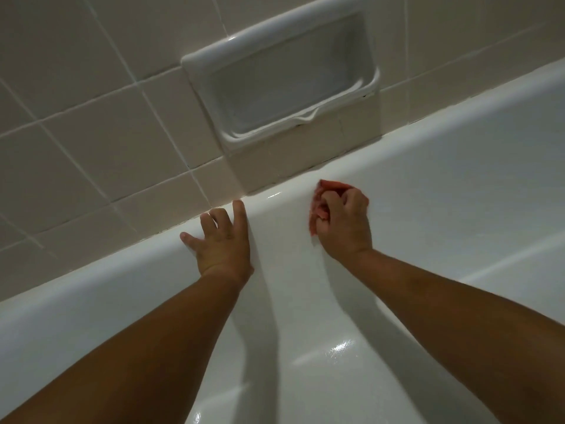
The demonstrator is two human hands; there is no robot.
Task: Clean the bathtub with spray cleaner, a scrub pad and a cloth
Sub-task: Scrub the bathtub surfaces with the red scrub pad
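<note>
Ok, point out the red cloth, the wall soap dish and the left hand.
red cloth [332, 186]: head view, its crumpled upper edge.
soap dish [290, 75]: head view, the back of its recess.
left hand [224, 243]: head view, the back of the hand.

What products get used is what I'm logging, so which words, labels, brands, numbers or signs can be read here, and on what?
None: no word, label, brand, number or sign can be read anywhere.
The red cloth gripped in the right hand shows no print or tag.
The bathtub, the wall tiles and the soap dish are plain.
No bottle is in view.
</note>
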